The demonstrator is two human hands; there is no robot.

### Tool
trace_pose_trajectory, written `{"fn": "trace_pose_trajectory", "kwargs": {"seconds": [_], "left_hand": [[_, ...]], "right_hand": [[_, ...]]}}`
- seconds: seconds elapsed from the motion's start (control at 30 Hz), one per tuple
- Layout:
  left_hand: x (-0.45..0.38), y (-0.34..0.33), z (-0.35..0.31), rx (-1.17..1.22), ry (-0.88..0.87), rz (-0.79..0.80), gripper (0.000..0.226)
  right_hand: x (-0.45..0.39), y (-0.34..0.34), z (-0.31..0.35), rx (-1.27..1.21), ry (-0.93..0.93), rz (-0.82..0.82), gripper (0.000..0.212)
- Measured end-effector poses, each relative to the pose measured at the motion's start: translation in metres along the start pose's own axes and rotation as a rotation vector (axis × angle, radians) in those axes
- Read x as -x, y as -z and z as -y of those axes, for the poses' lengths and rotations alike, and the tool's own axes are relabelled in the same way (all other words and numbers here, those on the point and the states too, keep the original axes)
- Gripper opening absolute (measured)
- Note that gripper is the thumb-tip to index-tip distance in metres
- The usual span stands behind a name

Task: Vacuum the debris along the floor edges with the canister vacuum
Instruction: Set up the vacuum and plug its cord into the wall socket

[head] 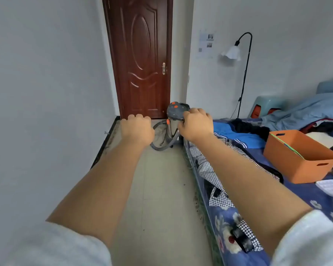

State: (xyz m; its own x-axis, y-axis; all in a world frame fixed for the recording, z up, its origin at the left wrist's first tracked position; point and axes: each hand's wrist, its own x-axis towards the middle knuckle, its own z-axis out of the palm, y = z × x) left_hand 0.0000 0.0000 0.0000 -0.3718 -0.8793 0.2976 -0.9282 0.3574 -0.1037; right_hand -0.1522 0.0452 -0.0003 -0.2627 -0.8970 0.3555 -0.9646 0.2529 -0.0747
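Both arms stretched forward, bare from pale sleeves at the bottom corners. Left hand (137, 129) seen from the back, fingers curled under; nothing visible in it, though the palm side is hidden. Right hand (195, 124) also curled, knuckles up, covering the right side of the vacuum's (174, 113) top. Something dark shows at its fingers, but whether it grips a handle or merely sits in front of the machine cannot be told.

Vacuum stands upright on the floor (161, 189) at the far end of the aisle, just before the brown door (142, 60) and beside the corner of the bed (258, 189). Long axis vertical: grey head with orange buttons on top, shiny drum below, mostly hidden by the hands. Grey hose (158, 144) leaves an orange-collared port on the left side of the drum and loops down and round on the floor; its far end is hidden behind the left hand. A thin dark cord hangs down the drum.

Dark baseboard (104, 144) along the left wall, with specks of debris along that edge and along the bed's side. On the bed: orange box (300, 160), checked cloth (213, 169), blue bedding, cut off at right. Floor lamp (242, 73) against the far wall.
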Motion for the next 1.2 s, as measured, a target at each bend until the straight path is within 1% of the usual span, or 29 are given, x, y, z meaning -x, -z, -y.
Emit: {"fn": "trace_pose_trajectory", "kwargs": {"seconds": [0.07, 0.13, 0.2, 0.33, 0.47, 0.6, 0.73, 0.93, 1.07, 1.2], "left_hand": [[-0.029, -0.024, -0.001, -0.001, 0.003, 0.046, 0.036], [-0.069, -0.051, -0.002, -0.003, -0.004, 0.041, 0.035], [-0.115, -0.069, -0.004, 0.017, -0.001, 0.066, 0.035], [-0.217, -0.093, 0.003, 0.000, 0.004, 0.052, 0.038], [-0.307, -0.121, 0.017, -0.015, 0.016, 0.052, 0.040], [-0.392, -0.164, 0.036, 0.005, 0.032, 0.067, 0.046], [-0.482, -0.207, 0.064, 0.033, 0.033, 0.085, 0.053], [-0.642, -0.261, 0.107, 0.059, 0.023, 0.100, 0.054], [-0.743, -0.297, 0.114, 0.068, 0.000, 0.123, 0.053], [-0.849, -0.340, 0.111, 0.059, -0.051, 0.108, 0.054]], "right_hand": [[-0.028, -0.025, -0.005, 0.034, -0.003, 0.022, 0.039], [-0.068, -0.055, -0.016, 0.045, 0.001, 0.033, 0.040], [-0.115, -0.078, -0.023, 0.034, 0.010, 0.062, 0.042], [-0.217, -0.115, -0.037, 0.033, 0.038, 0.101, 0.049], [-0.308, -0.156, -0.036, 0.029, 0.062, 0.141, 0.049], [-0.398, -0.204, -0.027, -0.012, 0.090, 0.179, 0.052], [-0.490, -0.251, -0.023, -0.036, 0.104, 0.172, 0.057], [-0.643, -0.309, -0.015, -0.024, 0.055, 0.151, 0.056], [-0.736, -0.342, -0.016, -0.015, 0.049, 0.170, 0.057], [-0.834, -0.389, -0.025, -0.011, 0.023, 0.177, 0.057]]}}
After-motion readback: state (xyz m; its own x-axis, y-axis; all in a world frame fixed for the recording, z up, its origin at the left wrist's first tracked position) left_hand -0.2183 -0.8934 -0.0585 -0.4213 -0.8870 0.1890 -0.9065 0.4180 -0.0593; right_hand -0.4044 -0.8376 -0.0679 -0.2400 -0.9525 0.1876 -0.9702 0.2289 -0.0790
